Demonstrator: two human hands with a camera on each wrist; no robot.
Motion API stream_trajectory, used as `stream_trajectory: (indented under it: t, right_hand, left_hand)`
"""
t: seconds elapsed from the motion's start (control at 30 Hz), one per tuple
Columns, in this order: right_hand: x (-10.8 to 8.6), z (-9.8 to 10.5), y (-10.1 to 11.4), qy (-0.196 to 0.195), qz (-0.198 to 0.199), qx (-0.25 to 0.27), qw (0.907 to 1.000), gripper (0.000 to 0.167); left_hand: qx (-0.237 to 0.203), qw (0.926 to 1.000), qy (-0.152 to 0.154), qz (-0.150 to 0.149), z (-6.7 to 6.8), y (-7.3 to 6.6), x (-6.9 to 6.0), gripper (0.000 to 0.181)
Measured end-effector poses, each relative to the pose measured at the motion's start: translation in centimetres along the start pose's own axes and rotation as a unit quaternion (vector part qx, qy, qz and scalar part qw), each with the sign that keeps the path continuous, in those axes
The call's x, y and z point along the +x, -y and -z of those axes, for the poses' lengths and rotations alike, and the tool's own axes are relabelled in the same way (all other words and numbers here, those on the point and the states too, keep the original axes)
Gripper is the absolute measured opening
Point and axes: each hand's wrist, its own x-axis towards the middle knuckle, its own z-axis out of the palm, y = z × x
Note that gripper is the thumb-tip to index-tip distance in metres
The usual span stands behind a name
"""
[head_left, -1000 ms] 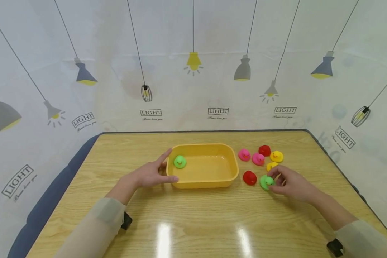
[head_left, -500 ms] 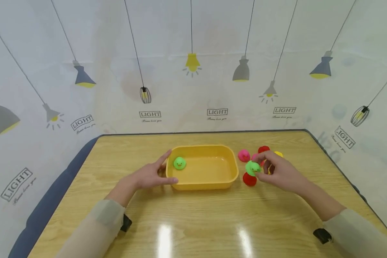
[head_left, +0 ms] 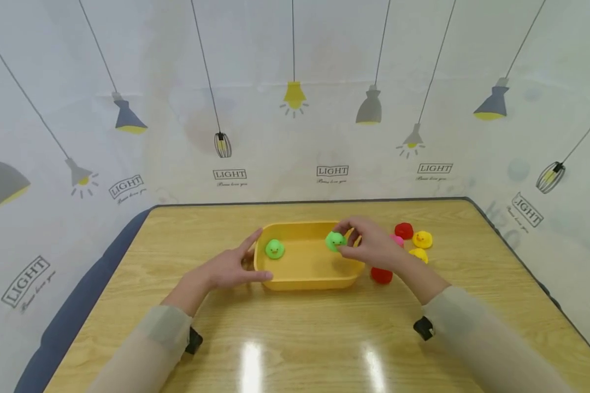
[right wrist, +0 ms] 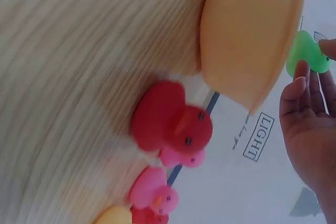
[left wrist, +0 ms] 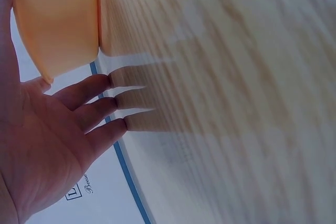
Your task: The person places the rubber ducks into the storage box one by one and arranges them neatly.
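Observation:
My right hand [head_left: 373,244] pinches a green rubber duck [head_left: 335,241] above the right part of a yellow-orange plastic tub [head_left: 305,284]. In the right wrist view the duck is held at the fingertips, higher than the tub's rim. Another green duck [head_left: 275,249] sits inside the tub at the left. My left hand [head_left: 231,267] spans the tub's left end, thumb at the near rim and index finger at the far corner. Its other fingers stretch out loosely against the tabletop in the left wrist view.
Right of the tub lie a near red duck [head_left: 382,275], a far red duck [head_left: 403,231], two yellow ducks [head_left: 422,239] and pink ducks [right wrist: 155,190], partly hidden by my right arm. The wooden table [head_left: 305,338] ends at a printed curtain [head_left: 275,147].
My right hand has lifted the green duck from among the loose ducks and carried it left over the tub. My left hand has stayed at the tub's left end.

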Motion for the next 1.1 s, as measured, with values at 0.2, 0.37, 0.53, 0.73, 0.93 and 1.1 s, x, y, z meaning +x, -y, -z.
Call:
stream_trajectory:
  t: [0.2, 0.37, 0.53, 0.73, 0.93, 1.1]
  right_hand:
    - [2.5, -1.8, 0.8, 0.015, -0.012, -0.003, 0.9998, 0.035]
    - [4.2, -3.1, 1.3, 0.035, -0.007, 0.004, 0.9994, 0.032]
    - [5.7, -4.5, 1.4, 0.055, -0.027, -0.008, 0.9981, 0.032]
    - [6.9, -6.2, 1.4, 0.070, -0.059, -0.026, 0.9955, 0.033]
    - [7.7, -7.3, 1.3, 0.067, -0.062, -0.034, 0.9953, 0.030]
    - [8.2, -8.0, 0.6, 0.064, -0.061, -0.038, 0.9953, 0.030]
  left_hand:
    - [0.002, 1.0000, -0.004, 0.001, -0.2, -0.1, -0.1, 0.124]
    - [0.003, 1.0000, -0.004, 0.002, 0.1, -0.3, 0.0, 0.124]
    - [0.003, 1.0000, -0.005, 0.002, 0.2, -0.3, 0.0, 0.123]
    - [-0.002, 1.0000, -0.004, 0.001, 0.1, -0.2, 0.0, 0.123]
    - [-0.002, 1.0000, -0.001, 0.003, 0.0, -0.2, -0.2, 0.123]
    - [-0.005, 1.0000, -0.002, 0.002, 0.0, -0.3, -0.1, 0.123]
